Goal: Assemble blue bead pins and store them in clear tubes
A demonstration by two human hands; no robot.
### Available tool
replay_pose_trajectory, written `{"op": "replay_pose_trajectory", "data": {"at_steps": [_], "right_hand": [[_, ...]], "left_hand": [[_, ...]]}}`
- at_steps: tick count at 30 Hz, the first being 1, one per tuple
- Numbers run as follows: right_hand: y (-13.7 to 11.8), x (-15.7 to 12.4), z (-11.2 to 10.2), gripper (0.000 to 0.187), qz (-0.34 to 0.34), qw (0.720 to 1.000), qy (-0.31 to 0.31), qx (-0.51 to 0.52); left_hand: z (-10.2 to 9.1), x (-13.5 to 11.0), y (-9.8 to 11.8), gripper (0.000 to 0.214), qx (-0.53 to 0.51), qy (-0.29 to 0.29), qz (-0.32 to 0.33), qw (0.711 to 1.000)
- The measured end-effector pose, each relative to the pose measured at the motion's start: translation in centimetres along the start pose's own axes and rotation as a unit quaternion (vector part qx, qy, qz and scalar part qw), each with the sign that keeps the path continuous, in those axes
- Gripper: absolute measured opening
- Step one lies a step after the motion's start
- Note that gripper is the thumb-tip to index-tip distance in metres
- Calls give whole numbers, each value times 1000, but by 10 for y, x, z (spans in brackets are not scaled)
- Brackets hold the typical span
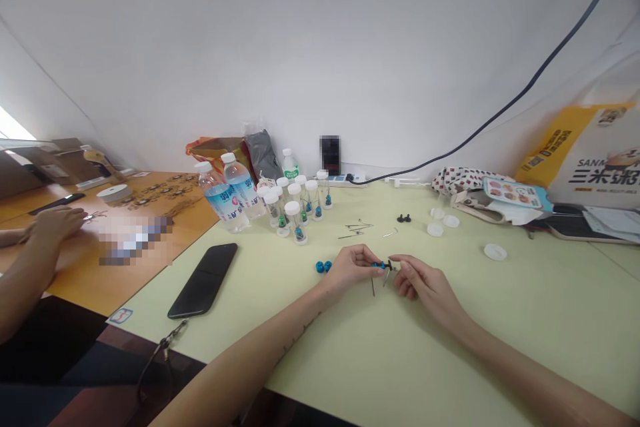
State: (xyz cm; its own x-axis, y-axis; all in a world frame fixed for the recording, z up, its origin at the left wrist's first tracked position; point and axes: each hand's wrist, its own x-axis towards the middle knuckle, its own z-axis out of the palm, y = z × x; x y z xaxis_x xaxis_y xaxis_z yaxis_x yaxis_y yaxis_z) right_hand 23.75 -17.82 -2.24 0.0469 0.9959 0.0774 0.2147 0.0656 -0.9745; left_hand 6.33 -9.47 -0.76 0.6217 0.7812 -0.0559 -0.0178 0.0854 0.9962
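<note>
My left hand (350,265) and my right hand (419,280) meet over the pale green table (380,340). Together they pinch a small blue and black part (383,266) between their fingertips, with thin metal pins hanging below it. Two loose blue round pieces (323,267) lie just left of my left hand. Several thin metal pins (357,229) and two small black pieces (403,219) lie on the table beyond my hands.
A black phone (204,279) lies to the left. Two water bottles (227,195) and several white-capped vials (295,207) stand at the back, with white lids (495,252) to the right. Another person's hand (55,223) rests on the orange table at far left.
</note>
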Motion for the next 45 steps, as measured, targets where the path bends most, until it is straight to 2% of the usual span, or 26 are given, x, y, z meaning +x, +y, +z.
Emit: {"op": "replay_pose_trajectory", "data": {"at_steps": [14, 45], "right_hand": [[-3, -1, 0, 56, 3, 1000, 3, -8], [-1, -2, -1, 47, 11, 1000, -13, 6]], "left_hand": [[0, 0, 0, 35, -4, 3, 5, 1000], [-2, 2, -1, 32, 21, -8, 1, 1000]]}}
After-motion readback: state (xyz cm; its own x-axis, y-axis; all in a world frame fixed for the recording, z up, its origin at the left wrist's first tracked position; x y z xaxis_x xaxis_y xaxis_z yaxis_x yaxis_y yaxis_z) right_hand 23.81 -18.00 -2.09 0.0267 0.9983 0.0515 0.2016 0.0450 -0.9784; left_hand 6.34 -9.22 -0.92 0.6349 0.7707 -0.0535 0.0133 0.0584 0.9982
